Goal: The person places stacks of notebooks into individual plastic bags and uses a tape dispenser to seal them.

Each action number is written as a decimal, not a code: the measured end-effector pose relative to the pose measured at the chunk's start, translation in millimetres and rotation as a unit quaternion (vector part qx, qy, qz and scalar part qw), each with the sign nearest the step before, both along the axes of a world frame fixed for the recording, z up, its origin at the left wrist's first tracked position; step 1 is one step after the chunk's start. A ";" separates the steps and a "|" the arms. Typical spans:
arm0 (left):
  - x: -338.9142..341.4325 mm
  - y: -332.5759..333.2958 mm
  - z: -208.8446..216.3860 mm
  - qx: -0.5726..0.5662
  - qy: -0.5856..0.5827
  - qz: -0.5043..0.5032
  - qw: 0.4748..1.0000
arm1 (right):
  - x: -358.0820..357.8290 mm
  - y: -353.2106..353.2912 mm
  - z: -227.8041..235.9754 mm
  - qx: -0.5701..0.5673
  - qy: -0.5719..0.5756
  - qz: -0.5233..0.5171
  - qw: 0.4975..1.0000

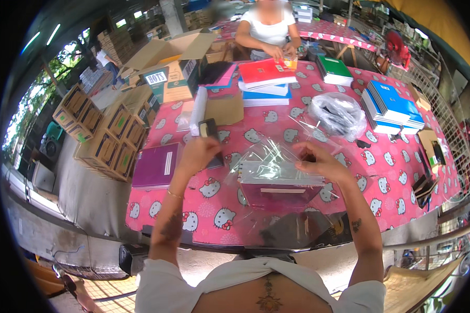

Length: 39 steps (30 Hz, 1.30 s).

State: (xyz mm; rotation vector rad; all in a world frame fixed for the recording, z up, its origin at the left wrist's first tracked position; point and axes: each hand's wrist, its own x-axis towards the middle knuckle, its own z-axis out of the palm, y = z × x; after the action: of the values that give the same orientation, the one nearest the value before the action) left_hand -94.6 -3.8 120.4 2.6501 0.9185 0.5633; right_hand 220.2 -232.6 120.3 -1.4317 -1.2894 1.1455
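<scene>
In front of me lies a stack of purple notebooks (279,194) inside a loose clear plastic bag (266,151). The bag's crumpled upper part spreads over the stack's far side. My right hand (321,163) is at that part, fingers curled on the film. My left hand (199,152) has its fingertips pinched together beside a long dark object (212,140) that looks like a tape dispenser. Whatever lies between those fingertips is too small to make out. Left of this hand rests another purple notebook stack (155,166).
Across the pink patterned table (209,208), a person (269,31) handles something small behind red notebooks (266,72). Blue notebooks (394,107), green notebooks (335,69) and bundled clear plastic (338,115) lie to the right. Cardboard boxes (112,130) stand left of the table.
</scene>
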 end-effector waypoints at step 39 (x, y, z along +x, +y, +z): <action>-46.3 -149.4 -106.0 -0.495 -0.464 -0.016 0.735 | -107.7 10.8 -1.3 0.136 0.158 -0.188 0.960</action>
State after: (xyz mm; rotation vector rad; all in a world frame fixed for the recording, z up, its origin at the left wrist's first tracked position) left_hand -140.9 -153.2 14.4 1.1543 0.5560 0.9089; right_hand 112.4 -221.7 118.9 -1.1689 -0.8652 0.8593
